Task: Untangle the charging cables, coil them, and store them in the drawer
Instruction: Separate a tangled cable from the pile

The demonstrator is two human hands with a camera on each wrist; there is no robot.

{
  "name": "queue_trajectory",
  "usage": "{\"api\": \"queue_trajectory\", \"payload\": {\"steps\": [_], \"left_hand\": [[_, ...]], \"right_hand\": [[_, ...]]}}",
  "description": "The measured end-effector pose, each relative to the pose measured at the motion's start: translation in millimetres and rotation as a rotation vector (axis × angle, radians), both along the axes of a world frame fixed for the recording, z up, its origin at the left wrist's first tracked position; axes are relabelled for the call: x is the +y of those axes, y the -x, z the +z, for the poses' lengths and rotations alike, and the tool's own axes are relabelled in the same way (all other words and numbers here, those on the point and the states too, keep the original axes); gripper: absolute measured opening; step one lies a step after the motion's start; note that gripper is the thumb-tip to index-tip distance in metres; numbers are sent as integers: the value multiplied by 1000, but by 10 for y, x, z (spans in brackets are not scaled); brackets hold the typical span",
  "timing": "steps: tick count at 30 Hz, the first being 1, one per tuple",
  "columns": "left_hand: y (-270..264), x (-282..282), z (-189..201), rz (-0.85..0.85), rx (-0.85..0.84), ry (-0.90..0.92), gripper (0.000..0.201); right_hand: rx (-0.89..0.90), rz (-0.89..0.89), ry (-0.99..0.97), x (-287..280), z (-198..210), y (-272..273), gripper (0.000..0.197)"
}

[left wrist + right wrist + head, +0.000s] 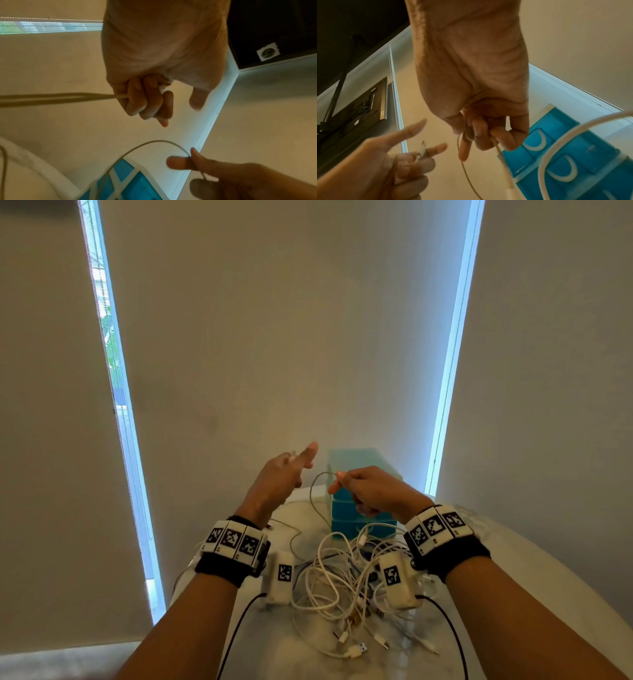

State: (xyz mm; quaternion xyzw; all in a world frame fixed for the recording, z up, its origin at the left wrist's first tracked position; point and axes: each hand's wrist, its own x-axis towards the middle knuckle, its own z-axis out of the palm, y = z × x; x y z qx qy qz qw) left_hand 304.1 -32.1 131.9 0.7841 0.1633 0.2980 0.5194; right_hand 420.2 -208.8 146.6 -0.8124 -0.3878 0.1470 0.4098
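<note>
Both hands raised above a white round-edged table (534,546), one thin cable strung between them.

Left hand (279,477) curled round a white cable end (163,88), forefinger and thumb sticking out; right hand (371,491) pinching a thin grey-white charging cable (313,491) between thumb and forefinger, loop sagging toward the tabletop. Tangled heap of white charging cables (342,583) lying below and between the wrists, plugs trailing near the front edge. Blue translucent plastic drawer unit (356,467) just behind the heap, drawers shut, close to the pale roller blinds (274,337). Open air around both hands.
</note>
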Motion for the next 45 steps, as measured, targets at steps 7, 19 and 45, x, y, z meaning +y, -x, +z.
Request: {"api": "queue_trajectory", "payload": {"steps": [7,19,45], "left_hand": [[-92,-31,-201,-190,141,183,67],[-49,-26,-49,33,-220,38,38],[-155,-131,-326,-249,47,487,100]], "right_hand": [[36,-13,-191,-56,214,110,38],[81,-114,-24,-40,-115,59,38],[-76,-141,-98,-31,-526,-83,28]]}}
